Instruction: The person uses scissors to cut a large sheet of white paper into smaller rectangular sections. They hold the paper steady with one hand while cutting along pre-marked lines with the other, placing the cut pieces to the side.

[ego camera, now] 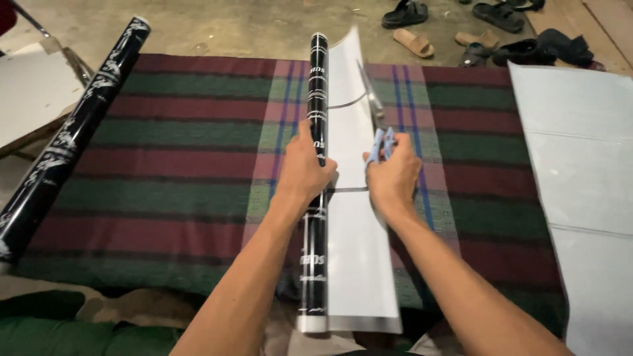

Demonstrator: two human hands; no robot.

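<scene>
Black roll [317, 132] lies gripped under the left hand [304, 168]; right hand [393, 177] beside it clasps blue-handled scissors [377, 125].

Bare striped blanket [184, 151] between the two black rolls [318, 118] [72, 125]; white sheets [580, 165] rightward.

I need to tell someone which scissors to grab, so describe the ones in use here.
On the striped red and green cloth, find the white sheet unrolled beside the black roll at its middle. The scissors lie along that sheet's right edge, pale blue handles in the right hand, the only metal blades there.
</scene>
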